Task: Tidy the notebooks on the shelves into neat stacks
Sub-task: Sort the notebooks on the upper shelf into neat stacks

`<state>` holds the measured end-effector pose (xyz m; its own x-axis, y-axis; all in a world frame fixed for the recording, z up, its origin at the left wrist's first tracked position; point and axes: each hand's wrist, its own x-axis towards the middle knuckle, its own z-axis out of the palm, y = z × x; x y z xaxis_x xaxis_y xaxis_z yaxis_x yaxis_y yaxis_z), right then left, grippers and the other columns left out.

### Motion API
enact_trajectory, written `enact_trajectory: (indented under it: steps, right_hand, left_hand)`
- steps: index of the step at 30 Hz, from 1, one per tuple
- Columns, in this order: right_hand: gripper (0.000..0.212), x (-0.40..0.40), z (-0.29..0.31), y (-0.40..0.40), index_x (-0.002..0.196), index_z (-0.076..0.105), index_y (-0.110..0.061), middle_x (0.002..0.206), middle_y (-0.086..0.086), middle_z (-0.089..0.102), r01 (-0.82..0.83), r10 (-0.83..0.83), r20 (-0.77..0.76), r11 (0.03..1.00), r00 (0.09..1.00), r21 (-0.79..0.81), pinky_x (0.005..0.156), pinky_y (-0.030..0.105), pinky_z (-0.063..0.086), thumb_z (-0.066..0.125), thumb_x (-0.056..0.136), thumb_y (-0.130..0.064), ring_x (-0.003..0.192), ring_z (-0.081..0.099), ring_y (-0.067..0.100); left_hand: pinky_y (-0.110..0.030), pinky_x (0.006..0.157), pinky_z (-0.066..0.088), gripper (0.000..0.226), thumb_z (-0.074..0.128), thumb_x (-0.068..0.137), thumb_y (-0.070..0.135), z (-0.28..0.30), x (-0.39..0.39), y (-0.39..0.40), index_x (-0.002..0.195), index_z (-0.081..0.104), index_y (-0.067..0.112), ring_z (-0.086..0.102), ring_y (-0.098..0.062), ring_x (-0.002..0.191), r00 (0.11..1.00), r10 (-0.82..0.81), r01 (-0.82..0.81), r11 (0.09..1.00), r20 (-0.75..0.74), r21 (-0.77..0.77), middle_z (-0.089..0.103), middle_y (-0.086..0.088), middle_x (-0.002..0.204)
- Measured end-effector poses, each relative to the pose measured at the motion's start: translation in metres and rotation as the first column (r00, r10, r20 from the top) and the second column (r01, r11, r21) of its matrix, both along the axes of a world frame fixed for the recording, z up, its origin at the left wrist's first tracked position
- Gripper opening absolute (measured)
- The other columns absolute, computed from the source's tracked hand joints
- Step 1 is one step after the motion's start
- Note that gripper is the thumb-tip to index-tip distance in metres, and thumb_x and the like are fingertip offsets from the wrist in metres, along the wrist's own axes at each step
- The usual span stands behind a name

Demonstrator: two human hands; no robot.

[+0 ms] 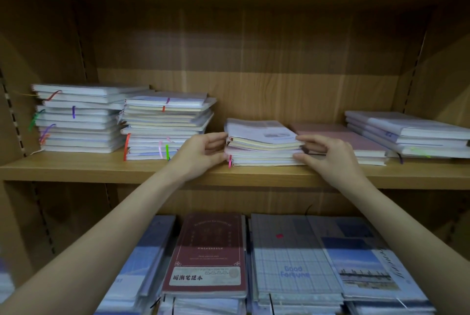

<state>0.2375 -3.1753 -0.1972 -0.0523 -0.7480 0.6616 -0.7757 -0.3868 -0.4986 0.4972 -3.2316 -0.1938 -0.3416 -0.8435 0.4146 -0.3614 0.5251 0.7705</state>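
Nearest of all lies the lower shelf's row of notebooks, a maroon notebook (206,253) flat beside a checked one printed "Good Fortune" (292,256), with blue-covered ones to either side. Two bare forearms reach over them to the upper shelf (76,168), where the work is going on.

A small middle stack (263,143) of notebooks sits at the front of that shelf, and both hands bracket it — the left hand (201,153) against its left edge, fingers curled onto the side of the pile, the right hand (328,154) against its right edge, fingertips pinching the lower covers. Each grip is narrow and closed on the stack itself. The top notebooks sit slightly askew over the ones beneath, so this looks like the squaring-up step for this pile.

To the left stand two taller stacks (81,119) with coloured ribbons trailing from them, the nearer one (165,126) rather ragged at its edges. To the right lie pink notebooks (351,142) and, beyond them, a sloping pile in clear wrappers (407,134).

Next, I would judge, the hands need to press inward evenly and nudge the upper books back into line, without dragging the pink ones touching the stack on the right.
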Motion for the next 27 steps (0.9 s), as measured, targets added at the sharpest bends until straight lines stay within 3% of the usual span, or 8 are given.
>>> enact_trajectory:
  steps: [3, 6, 11, 13, 15, 20, 24, 27]
  right_hand:
    - [0.038, 0.001, 0.0, 0.002, 0.114, 0.066, -0.018, 0.109, -0.004, 0.067, -0.014, 0.014, 0.006, 1.0, 1.0, 0.001, 0.09, 0.015, 0.04, 0.075, 0.077, -0.019, 0.097, 0.058, 0.001]
    - [0.037, 0.002, -0.001, 0.003, 0.114, 0.066, -0.016, 0.109, -0.001, 0.067, 0.002, -0.002, 0.016, 1.0, 1.0, -0.003, 0.088, 0.017, 0.041, 0.074, 0.078, -0.018, 0.098, 0.059, 0.003]
    - [0.026, -0.001, -0.004, 0.009, 0.105, 0.069, -0.016, 0.102, -0.001, 0.067, 0.08, -0.077, 0.029, 0.989, 0.997, -0.122, 0.08, 0.005, 0.036, 0.072, 0.08, -0.016, 0.099, 0.059, 0.009]
    - [0.025, 0.004, -0.001, 0.01, 0.105, 0.07, -0.014, 0.11, 0.0, 0.066, 0.128, -0.133, -0.022, 0.978, 0.991, -0.168, 0.088, 0.015, 0.032, 0.072, 0.08, -0.017, 0.111, 0.051, 0.015]
    - [0.026, 0.014, 0.008, 0.011, 0.105, 0.07, -0.013, 0.12, 0.001, 0.063, 0.101, -0.115, -0.07, 0.979, 0.991, -0.179, 0.09, 0.013, 0.026, 0.072, 0.08, -0.018, 0.12, 0.043, 0.017]
    - [0.043, 0.076, 0.04, -0.002, 0.121, 0.061, -0.018, 0.144, 0.003, 0.043, -0.074, 0.045, -0.292, 0.994, 0.955, -0.086, 0.101, 0.018, 0.018, 0.07, 0.081, -0.029, 0.135, 0.023, 0.016]
    - [0.062, 0.13, 0.063, -0.024, 0.137, 0.043, -0.021, 0.154, 0.004, 0.024, -0.113, 0.117, -0.352, 0.993, 0.929, 0.033, 0.111, 0.032, 0.016, 0.067, 0.082, -0.038, 0.141, 0.015, 0.019]
    - [0.074, 0.161, 0.073, -0.046, 0.142, 0.036, -0.023, 0.155, 0.005, 0.018, -0.16, 0.179, -0.286, 0.983, 0.941, 0.088, 0.112, 0.032, 0.021, 0.069, 0.079, -0.042, 0.143, 0.017, 0.02]
  left_hand:
    - [-0.015, 0.098, 0.039, 0.061, 0.054, 0.083, -0.017, 0.002, 0.002, 0.002, 0.139, 0.036, 0.002, 0.045, -0.011, 0.123, 0.997, -0.055, 0.058, 0.997, -0.044, 0.049, 0.048, -0.008, 0.136]
    - [-0.005, 0.09, 0.04, 0.059, 0.045, 0.084, -0.022, 0.004, 0.003, 0.004, 0.138, 0.037, 0.0, 0.046, -0.01, 0.119, 0.996, -0.084, 0.084, 0.995, 0.004, 0.063, 0.049, -0.01, 0.135]
    - [-0.022, 0.1, 0.042, 0.044, 0.049, 0.087, -0.013, 0.004, 0.01, 0.005, 0.126, 0.052, 0.007, 0.054, -0.011, 0.116, 0.999, -0.036, 0.035, 0.998, 0.014, 0.044, 0.058, -0.007, 0.124]
    - [-0.021, 0.093, 0.046, 0.037, 0.05, 0.088, -0.01, 0.005, 0.014, 0.009, 0.117, 0.057, 0.013, 0.058, -0.012, 0.11, 1.0, 0.017, -0.017, 1.0, -0.015, 0.008, 0.062, -0.003, 0.115]
    - [-0.015, 0.082, 0.049, 0.035, 0.047, 0.088, -0.01, 0.007, 0.018, 0.013, 0.115, 0.059, 0.009, 0.06, -0.01, 0.102, 0.994, 0.103, -0.106, 0.992, -0.043, -0.069, 0.061, -0.002, 0.109]
    - [-0.019, 0.091, 0.044, 0.037, 0.045, 0.087, -0.006, 0.006, 0.052, 0.022, 0.119, 0.059, 0.007, 0.06, -0.008, 0.101, 0.927, 0.357, -0.374, 0.853, -0.115, -0.364, 0.061, 0.006, 0.105]
    - [-0.018, 0.09, 0.042, 0.037, 0.047, 0.088, -0.004, 0.003, 0.096, 0.025, 0.12, 0.058, 0.009, 0.058, -0.008, 0.103, 0.86, 0.458, -0.51, 0.779, -0.224, -0.365, 0.06, 0.005, 0.107]
    - [-0.014, 0.084, 0.041, 0.034, 0.05, 0.087, -0.005, 0.004, 0.131, 0.023, 0.118, 0.059, 0.008, 0.057, -0.01, 0.098, 0.817, 0.506, -0.575, 0.751, -0.276, -0.325, 0.061, 0.003, 0.104]
